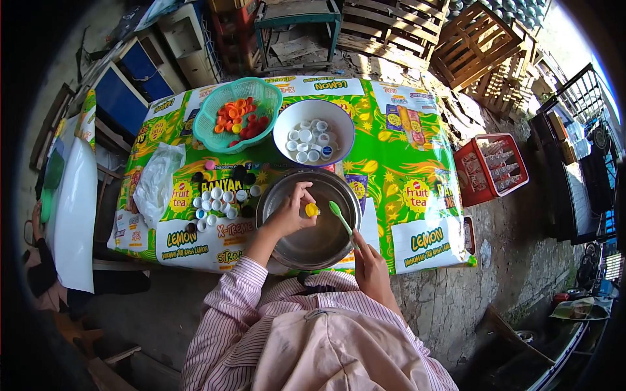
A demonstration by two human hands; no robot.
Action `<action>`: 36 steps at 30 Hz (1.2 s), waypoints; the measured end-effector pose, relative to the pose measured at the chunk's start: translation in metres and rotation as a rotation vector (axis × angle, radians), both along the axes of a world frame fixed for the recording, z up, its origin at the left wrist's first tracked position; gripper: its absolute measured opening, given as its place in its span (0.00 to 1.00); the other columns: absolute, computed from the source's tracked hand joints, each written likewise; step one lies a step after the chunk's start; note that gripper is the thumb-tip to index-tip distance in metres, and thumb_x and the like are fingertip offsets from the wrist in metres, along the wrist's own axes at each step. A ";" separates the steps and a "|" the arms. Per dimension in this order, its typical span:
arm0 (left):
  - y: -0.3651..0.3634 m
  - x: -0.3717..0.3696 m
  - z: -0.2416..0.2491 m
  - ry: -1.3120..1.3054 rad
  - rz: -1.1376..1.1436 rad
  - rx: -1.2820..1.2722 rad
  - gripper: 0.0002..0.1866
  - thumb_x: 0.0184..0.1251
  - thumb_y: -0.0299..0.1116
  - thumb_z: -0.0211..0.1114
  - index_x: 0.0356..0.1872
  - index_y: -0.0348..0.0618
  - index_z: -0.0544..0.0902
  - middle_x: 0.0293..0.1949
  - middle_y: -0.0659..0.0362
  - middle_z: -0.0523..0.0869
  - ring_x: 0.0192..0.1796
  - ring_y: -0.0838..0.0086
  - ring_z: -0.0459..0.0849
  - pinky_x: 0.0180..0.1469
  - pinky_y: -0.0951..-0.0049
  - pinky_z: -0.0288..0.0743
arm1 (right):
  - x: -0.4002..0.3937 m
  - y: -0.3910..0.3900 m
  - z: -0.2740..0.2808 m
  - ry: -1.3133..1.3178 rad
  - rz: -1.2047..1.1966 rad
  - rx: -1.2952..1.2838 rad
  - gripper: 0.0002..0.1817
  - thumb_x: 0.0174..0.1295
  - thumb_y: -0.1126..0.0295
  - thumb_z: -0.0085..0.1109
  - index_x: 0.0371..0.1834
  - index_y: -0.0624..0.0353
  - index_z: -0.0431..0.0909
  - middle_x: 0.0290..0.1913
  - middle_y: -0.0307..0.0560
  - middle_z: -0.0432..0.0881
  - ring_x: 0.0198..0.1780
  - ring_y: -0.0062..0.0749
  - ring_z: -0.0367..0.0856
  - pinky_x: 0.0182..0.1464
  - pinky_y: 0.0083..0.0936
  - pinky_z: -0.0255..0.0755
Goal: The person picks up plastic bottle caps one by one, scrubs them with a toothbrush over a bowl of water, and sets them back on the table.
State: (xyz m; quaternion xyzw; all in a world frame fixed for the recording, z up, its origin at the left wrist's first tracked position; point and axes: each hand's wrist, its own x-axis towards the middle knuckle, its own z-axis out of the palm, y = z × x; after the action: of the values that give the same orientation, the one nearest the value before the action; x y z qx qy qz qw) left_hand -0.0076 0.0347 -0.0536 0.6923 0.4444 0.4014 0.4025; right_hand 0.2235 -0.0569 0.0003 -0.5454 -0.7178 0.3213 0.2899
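Above a metal basin of murky water, my left hand pinches a yellow bottle cap between thumb and fingers. My right hand is closed round the handle of a green toothbrush, whose head points at the cap from the right, a small gap apart. Behind the basin stands a white enamel bowl with many white caps. To its left, a turquoise plastic basket holds orange and red caps. White caps and black caps lie loose left of the basin.
A crumpled clear plastic bag lies on the table's left part. The table wears a green printed cover. Right of it stands a red crate with packed items. Wooden pallets lean at the back.
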 end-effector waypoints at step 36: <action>-0.049 0.000 0.016 -1.027 -0.026 -0.495 0.20 0.68 0.25 0.54 0.60 0.43 0.68 0.61 0.55 0.71 0.63 0.58 0.71 0.61 0.66 0.71 | -0.015 -0.009 0.009 -0.068 0.086 0.220 0.29 0.60 0.75 0.51 0.67 0.46 0.61 0.26 0.47 0.73 0.20 0.42 0.74 0.22 0.37 0.70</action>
State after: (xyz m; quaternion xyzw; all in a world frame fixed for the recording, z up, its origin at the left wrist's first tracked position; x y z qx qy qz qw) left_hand -0.0074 -0.0145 -0.0381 0.2989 0.2641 0.5652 0.7222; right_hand 0.2086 -0.0660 0.0097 -0.4897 -0.7808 0.2341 0.3094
